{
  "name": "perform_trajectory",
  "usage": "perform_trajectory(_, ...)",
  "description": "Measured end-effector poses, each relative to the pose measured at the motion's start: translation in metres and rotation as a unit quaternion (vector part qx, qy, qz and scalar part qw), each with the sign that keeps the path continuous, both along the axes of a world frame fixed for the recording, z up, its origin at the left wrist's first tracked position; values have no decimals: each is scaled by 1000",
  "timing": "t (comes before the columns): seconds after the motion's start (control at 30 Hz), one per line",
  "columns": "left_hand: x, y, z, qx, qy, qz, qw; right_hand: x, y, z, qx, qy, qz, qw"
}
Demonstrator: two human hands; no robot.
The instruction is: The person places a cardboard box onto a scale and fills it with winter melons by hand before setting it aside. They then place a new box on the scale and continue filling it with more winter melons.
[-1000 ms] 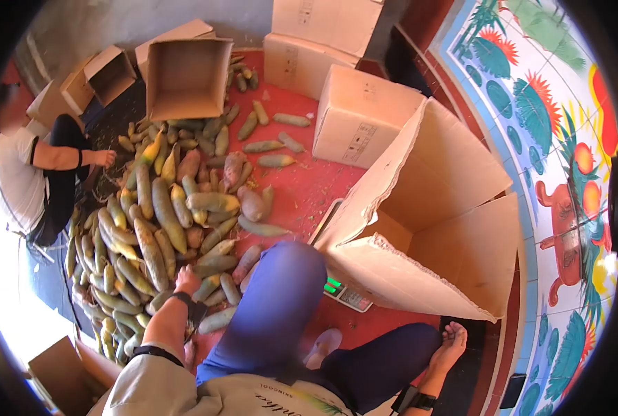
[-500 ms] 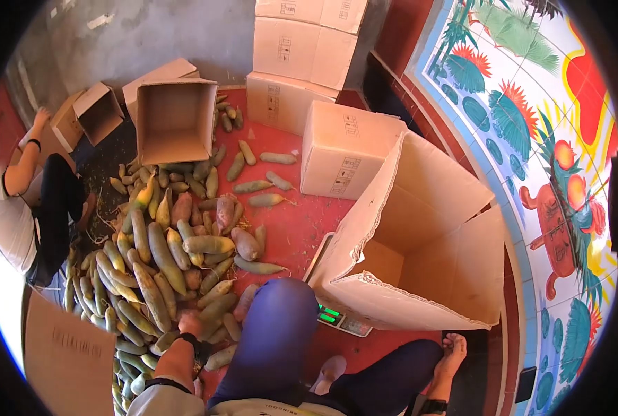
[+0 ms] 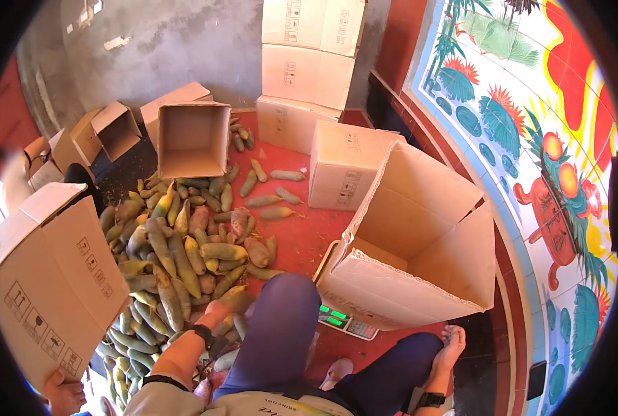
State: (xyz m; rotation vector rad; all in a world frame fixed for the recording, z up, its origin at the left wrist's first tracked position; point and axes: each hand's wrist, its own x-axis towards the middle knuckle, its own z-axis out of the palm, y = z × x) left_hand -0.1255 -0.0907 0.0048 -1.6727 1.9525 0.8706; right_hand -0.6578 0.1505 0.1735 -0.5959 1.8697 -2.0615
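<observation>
My left hand (image 3: 215, 315) is low at the near side of a large heap of green and reddish radish-like roots (image 3: 184, 267), against one greenish root (image 3: 237, 299); its fingers are blurred and partly hidden. Beside my right knee, my right hand (image 3: 451, 347) is raised palm-up with loosely bent fingers and nothing in it. An open cardboard box (image 3: 420, 243) stands tilted on a scale with a lit green display (image 3: 334, 316), in front of my knees. Its visible inside holds no roots.
A co-worker's hand (image 3: 65, 395) grips a large carton (image 3: 59, 291) at the left. Another person (image 3: 14, 184) sits behind it. Open boxes (image 3: 192, 141) stand beyond the heap, stacked cartons (image 3: 307, 73) at the back, and a closed carton (image 3: 350, 166) nearer.
The carton at lower left has risen and tilted, now covering part of the heap and the seated person. My left hand has moved slightly up and right; the view has shifted.
</observation>
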Motion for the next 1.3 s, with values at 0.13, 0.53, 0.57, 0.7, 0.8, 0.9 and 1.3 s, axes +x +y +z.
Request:
perform_trajectory(0.13,26,-7,-9,-207,95,8,974,2,2,1,-3,18,-4,1000)
perform_trajectory(0.53,72,-16,46,-264,86,303,912,-6,9,-5,-20,12,0,1000)
perform_trajectory(0.57,79,-14,40,-246,102,298,917,-5,9,-2,-22,13,2,1000)
perform_trajectory(0.7,89,-8,25,-353,-67,-42,932,-5,11,-4,-8,29,3,1000)
perform_trajectory(0.8,71,-18,38,-260,34,76,962,-7,10,-8,-16,33,7,999)
perform_trajectory(0.9,26,-14,106,-277,160,176,931,-5,8,-5,-4,37,4,999)
perform_trajectory(1.3,-126,30,324,-344,565,180,728,3,6,-1,8,51,0,999)
